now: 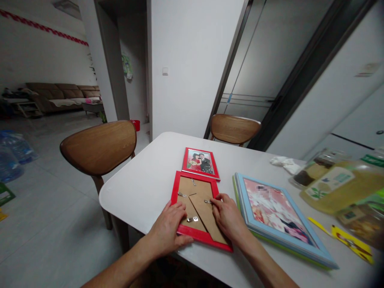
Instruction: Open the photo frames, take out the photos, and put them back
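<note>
A red picture frame (pixel 220 243) lies face down on the white table (pixel 141 180), showing its brown backing board (pixel 192 192) with a fold-out stand flap. Small metal turn clips (pixel 192 219) sit along the board's edges. My left hand (pixel 168 226) grips the frame's left edge, thumb at the lower rim. On the right side, the fingers of my right hand (pixel 226 214) are bent and pressed at another metal clip (pixel 207 201); the rest of that hand rests over the frame's right edge. Just beyond lies a second red frame (pixel 216 170), face up with a photo of two people.
Right of my hands lies a stack of larger frames, light blue (pixel 249 212) on top. Farther right are a bottle of yellow liquid (pixel 336 184), jars, a crumpled tissue (pixel 285 163) and a yellow item (pixel 352 244). Wooden chairs (pixel 100 146) stand at the table's far sides.
</note>
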`<state>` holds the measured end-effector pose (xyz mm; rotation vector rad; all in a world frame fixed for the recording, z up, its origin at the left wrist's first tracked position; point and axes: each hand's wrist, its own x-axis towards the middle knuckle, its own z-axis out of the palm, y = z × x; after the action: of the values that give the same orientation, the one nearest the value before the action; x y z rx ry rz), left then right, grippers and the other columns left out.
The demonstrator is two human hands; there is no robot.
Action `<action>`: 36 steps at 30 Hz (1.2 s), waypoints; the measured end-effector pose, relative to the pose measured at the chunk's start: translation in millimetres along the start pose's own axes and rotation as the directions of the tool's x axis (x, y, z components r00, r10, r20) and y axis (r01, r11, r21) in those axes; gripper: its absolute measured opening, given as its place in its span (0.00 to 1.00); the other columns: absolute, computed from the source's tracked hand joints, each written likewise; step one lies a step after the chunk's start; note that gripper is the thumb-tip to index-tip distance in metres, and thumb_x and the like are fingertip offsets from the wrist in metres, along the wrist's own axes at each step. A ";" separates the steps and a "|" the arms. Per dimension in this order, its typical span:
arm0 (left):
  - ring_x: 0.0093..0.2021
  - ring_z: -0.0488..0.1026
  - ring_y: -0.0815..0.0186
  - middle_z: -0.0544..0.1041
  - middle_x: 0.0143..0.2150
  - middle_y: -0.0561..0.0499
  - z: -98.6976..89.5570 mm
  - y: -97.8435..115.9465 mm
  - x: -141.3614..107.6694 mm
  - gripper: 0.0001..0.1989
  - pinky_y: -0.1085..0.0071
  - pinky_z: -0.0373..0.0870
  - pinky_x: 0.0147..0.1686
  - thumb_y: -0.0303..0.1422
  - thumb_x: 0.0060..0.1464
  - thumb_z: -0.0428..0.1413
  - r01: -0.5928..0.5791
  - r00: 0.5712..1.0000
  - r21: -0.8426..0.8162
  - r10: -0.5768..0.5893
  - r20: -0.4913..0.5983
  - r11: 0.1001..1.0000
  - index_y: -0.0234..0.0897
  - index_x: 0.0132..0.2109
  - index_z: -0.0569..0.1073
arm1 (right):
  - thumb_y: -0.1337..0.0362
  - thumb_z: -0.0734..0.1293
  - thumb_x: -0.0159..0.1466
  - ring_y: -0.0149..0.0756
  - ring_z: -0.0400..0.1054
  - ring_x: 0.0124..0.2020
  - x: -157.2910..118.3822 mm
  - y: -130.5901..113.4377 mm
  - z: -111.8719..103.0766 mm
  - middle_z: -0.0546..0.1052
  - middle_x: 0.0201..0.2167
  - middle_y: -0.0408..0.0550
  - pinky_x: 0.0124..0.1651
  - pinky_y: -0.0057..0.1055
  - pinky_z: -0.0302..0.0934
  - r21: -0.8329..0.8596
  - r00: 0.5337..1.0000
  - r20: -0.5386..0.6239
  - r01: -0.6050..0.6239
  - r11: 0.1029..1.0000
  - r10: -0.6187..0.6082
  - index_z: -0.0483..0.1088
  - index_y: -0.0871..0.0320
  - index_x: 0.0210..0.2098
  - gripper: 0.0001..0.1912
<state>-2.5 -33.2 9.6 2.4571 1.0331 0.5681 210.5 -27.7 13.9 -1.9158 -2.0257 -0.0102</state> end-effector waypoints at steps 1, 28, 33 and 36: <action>0.55 0.56 0.56 0.63 0.54 0.39 0.1 -0.2 0.1 0.26 0.55 0.47 0.55 0.40 0.38 0.60 0.001 1.000 0.001 -0.001 0.000 1.000 0.33 0.45 0.65 | 0.67 0.54 0.57 0.35 0.61 0.34 2.4 0.9 -0.3 0.66 0.32 0.52 0.39 0.30 0.56 0.010 1.000 0.019 -0.006 1.000 0.006 0.72 0.60 0.34 0.16; 0.50 0.62 0.55 0.67 0.48 0.41 2.0 -1.5 0.5 0.33 0.58 0.55 0.52 0.40 0.35 0.62 -0.033 0.995 -0.019 0.031 -0.091 0.999 0.33 0.48 0.61 | 0.67 0.56 0.56 0.37 0.59 0.41 -29.4 -31.2 -5.7 0.68 0.38 0.50 0.42 0.37 0.55 0.143 0.966 -0.040 0.260 0.955 -0.257 0.70 0.54 0.36 0.14; 0.49 0.63 0.56 0.68 0.47 0.43 -1.3 1.5 1.9 0.31 0.57 0.54 0.52 0.40 0.35 0.61 -0.042 0.996 -0.016 0.040 -0.085 0.999 0.35 0.47 0.61 | 0.66 0.57 0.57 0.37 0.58 0.41 -35.5 -49.3 -12.8 0.68 0.38 0.48 0.42 0.38 0.54 0.179 0.939 0.067 0.322 0.929 -0.338 0.70 0.49 0.37 0.13; 0.48 0.64 0.56 0.68 0.47 0.42 -3.7 1.8 2.2 0.32 0.57 0.54 0.52 0.41 0.34 0.62 -0.046 0.996 -0.015 0.044 -0.081 0.999 0.34 0.47 0.62 | 0.67 0.57 0.57 0.38 0.57 0.43 -37.3 -45.9 -17.8 0.68 0.40 0.48 0.45 0.40 0.53 0.220 0.911 0.078 0.381 0.898 -0.405 0.69 0.50 0.38 0.13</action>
<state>-1.9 -32.0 14.1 2.4662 1.0017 0.6930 171.3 -72.0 31.6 -1.3895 -2.3640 0.2082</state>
